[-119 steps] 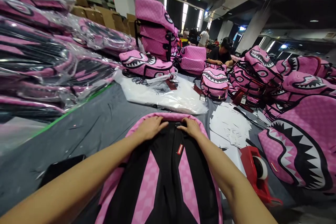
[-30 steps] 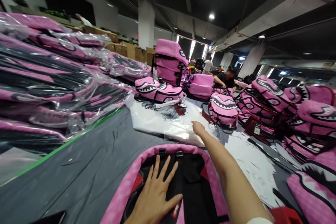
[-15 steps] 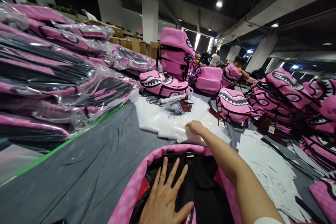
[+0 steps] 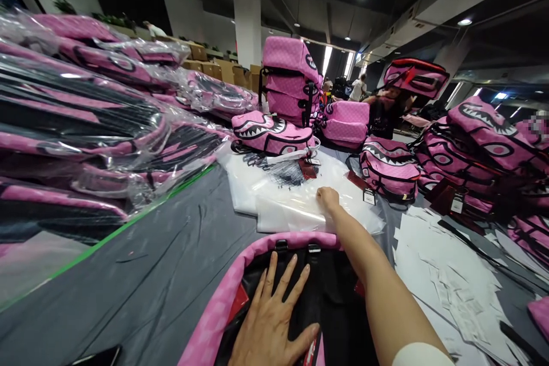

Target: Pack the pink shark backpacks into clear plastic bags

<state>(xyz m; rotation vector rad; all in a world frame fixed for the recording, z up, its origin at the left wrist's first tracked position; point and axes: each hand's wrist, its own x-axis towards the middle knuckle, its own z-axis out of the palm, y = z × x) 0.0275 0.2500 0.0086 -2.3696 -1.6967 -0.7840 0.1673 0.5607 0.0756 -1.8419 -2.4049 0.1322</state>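
My left hand (image 4: 274, 320) lies flat with its fingers spread on the black back panel of a pink backpack (image 4: 214, 320), which rests on the table right in front of me. Beyond the backpack's top edge, a stack of clear plastic bags (image 4: 283, 214) is spread out. Reaching over the stack, my right hand (image 4: 328, 198) has its fingers curled closed on a plastic bag; the fingertips are partly hidden. Another pink backpack (image 4: 274, 134) with a shark-mouth print lies on the far part of the bags.
Backpacks wrapped in plastic (image 4: 77, 103) are piled on the left beyond a green edge strip (image 4: 141, 214). Unwrapped pink backpacks (image 4: 467, 148) are heaped on the right, near white paper sheets (image 4: 446, 269). Farther back, a person (image 4: 384, 114) holds up a backpack (image 4: 416, 77).
My right hand has shifted a little forward and right over the plastic bags. My left hand stays on the backpack. The person behind has raised a backpack.
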